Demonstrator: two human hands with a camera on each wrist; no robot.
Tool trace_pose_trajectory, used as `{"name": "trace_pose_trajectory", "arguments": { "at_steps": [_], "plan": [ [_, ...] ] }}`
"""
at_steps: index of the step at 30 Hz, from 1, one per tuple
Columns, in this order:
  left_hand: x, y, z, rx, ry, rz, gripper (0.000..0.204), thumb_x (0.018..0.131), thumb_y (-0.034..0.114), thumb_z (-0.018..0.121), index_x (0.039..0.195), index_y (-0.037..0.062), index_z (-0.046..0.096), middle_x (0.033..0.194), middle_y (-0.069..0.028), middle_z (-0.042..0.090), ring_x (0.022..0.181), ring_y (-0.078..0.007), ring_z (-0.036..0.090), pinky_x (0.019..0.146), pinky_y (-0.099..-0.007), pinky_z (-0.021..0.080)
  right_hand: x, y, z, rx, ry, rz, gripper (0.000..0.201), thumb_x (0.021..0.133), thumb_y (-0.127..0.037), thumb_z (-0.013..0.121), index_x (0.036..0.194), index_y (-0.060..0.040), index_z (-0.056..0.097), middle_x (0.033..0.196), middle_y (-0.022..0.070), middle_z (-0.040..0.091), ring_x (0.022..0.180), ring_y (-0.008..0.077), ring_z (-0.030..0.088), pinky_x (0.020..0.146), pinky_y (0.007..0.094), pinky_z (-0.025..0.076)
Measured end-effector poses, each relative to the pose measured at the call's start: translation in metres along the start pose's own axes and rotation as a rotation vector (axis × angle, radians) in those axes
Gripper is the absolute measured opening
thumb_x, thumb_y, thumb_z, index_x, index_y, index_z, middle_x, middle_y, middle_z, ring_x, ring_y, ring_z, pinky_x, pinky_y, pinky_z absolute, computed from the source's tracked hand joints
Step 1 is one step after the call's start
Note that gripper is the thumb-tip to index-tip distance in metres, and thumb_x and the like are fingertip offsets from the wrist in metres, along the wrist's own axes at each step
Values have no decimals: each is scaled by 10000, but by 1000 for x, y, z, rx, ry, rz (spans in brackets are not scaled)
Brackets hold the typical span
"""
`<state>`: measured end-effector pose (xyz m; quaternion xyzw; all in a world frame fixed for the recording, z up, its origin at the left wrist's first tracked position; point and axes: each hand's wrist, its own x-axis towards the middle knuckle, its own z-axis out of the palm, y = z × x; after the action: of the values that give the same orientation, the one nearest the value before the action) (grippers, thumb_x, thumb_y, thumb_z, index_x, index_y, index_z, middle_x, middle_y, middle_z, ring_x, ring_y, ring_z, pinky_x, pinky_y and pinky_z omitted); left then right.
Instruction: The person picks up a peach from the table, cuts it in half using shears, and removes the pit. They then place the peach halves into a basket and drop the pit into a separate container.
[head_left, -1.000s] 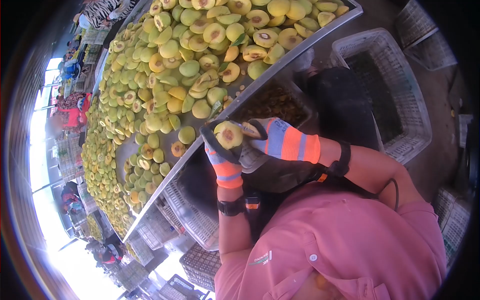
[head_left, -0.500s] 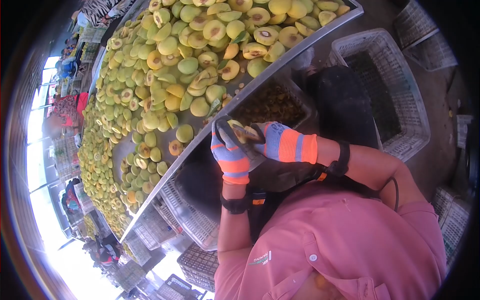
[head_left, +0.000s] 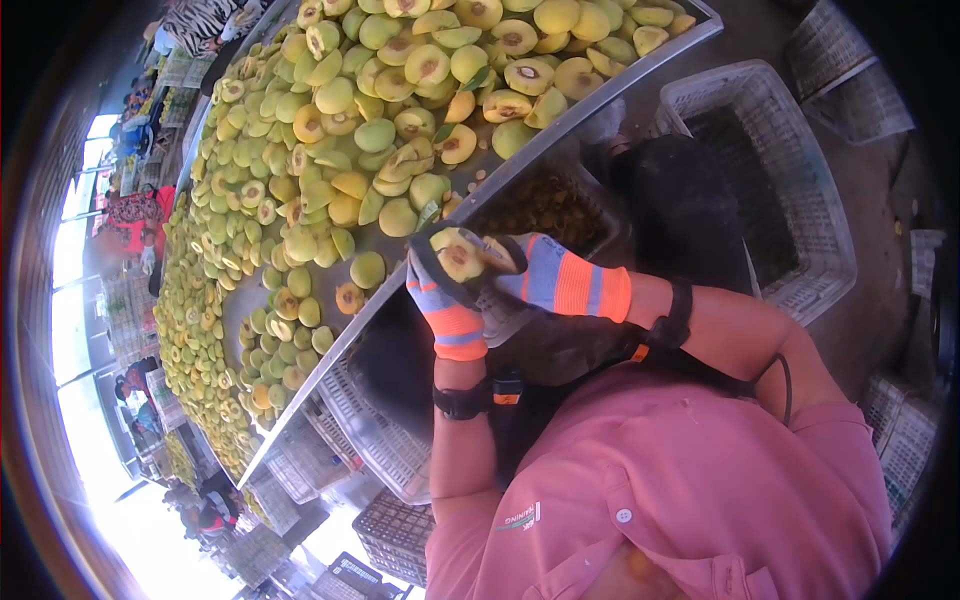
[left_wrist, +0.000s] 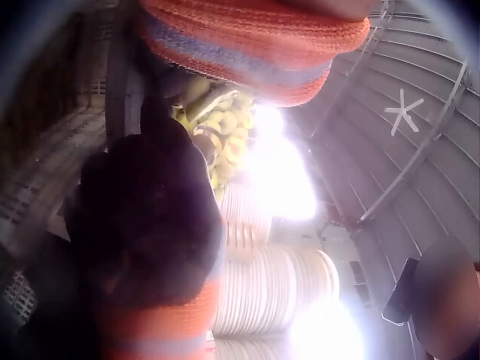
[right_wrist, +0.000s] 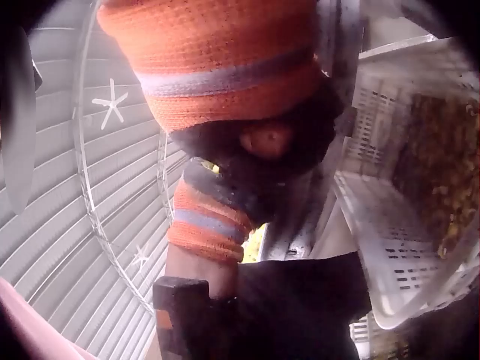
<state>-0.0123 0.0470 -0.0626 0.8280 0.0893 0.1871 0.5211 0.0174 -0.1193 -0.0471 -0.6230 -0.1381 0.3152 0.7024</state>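
My gloved left hand [head_left: 445,300] grips a pale green-yellow peach half [head_left: 459,258], its brownish cut middle turned up. Right beside it, my gloved right hand [head_left: 550,277] has thumb and fingers curled about a small brownish piece [head_left: 492,254] that overlaps the peach's right edge; I cannot tell what it is. Both gloves are orange and grey with dark palms. The hands meet just off the metal rim of the sorting table [head_left: 355,316]. In the right wrist view, the dark glove palm [right_wrist: 225,150] hides most of the grip.
Halved peaches [head_left: 330,180] are heaped over the table. A crate of brown scraps [head_left: 545,205] stands below the rim, close to my hands. A white plastic crate [head_left: 835,230] is on the floor at right. More crates [head_left: 385,440] stand under the table; other people are at far left.
The peach's cut face tilted away from view half a second ago and now shows again. Both hands shifted slightly right, then the left came back left. The heap looks the same.
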Motion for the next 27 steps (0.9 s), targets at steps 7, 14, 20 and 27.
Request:
{"name": "trace_pose_trajectory", "arguments": {
  "at_steps": [7, 14, 20, 27],
  "plan": [
    [-3, 41, 10, -63, 164, 118, 296, 873, 106, 598, 1129, -31, 542, 1098, -182, 601, 997, -335, 599, 895, -379, 483, -2, -11, -2, 366, -43, 233, 256, 874, -183, 680, 1070, -22, 652, 892, 84, 680, 794, 124, 621, 687, 280, 502],
    [-16, 33, -4, 541, -34, 601, 332, 834, 20, 559, 1157, -58, 549, 1158, -229, 579, 1056, -401, 569, 927, -474, 474, -3, -6, -24, -63, -42, -120, 275, 879, -200, 665, 1121, -71, 643, 1015, 54, 661, 872, 134, 598, 726, 279, 486],
    [-9, 91, -23, -359, -139, -197, 244, 983, 78, 460, 1192, -19, 540, 1121, -107, 592, 1020, -179, 570, 894, -317, 471, -9, -37, -14, 242, -114, 154, 242, 901, -275, 665, 1043, -81, 643, 711, -34, 591, 539, 50, 516, 470, 217, 400],
    [-9, 70, -40, 90, -393, 63, 432, 744, -23, 583, 1174, -32, 550, 1125, -216, 587, 1040, -398, 569, 908, -410, 480, -16, -24, -17, 121, -177, 35, 339, 862, -126, 695, 1178, -27, 621, 1021, 7, 659, 904, 66, 565, 800, 254, 482]
  ]
}}
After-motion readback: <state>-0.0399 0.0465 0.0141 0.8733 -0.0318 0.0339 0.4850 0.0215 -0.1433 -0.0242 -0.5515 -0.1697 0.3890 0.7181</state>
